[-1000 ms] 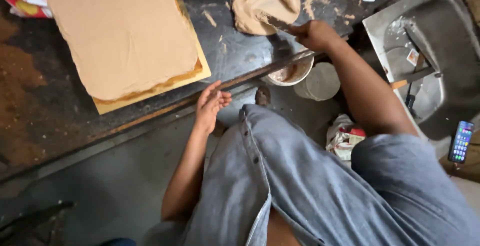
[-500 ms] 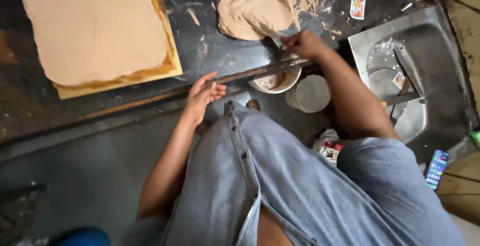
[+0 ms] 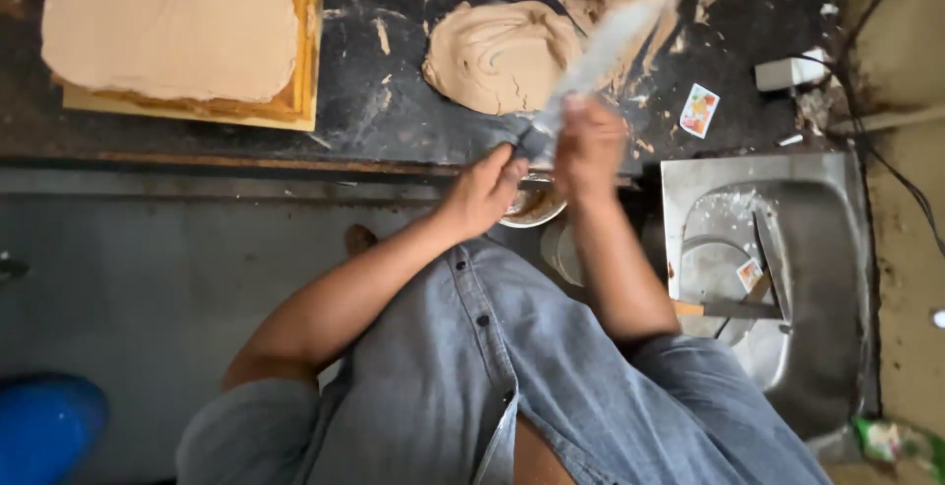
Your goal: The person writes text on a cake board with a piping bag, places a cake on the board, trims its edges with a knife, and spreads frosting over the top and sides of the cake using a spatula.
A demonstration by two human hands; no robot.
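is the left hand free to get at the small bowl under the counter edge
Probably yes. The left hand is open and holds nothing, right beside the small bowl, with nothing between them; the right hand holds the blurred blade above.

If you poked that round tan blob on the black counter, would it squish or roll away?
The tan blob would probably squish: its swirled, smeared surface looks soft. It likely sticks rather than rolls, since bits cling to the black counter. It seems heavy and floppy if lifted.
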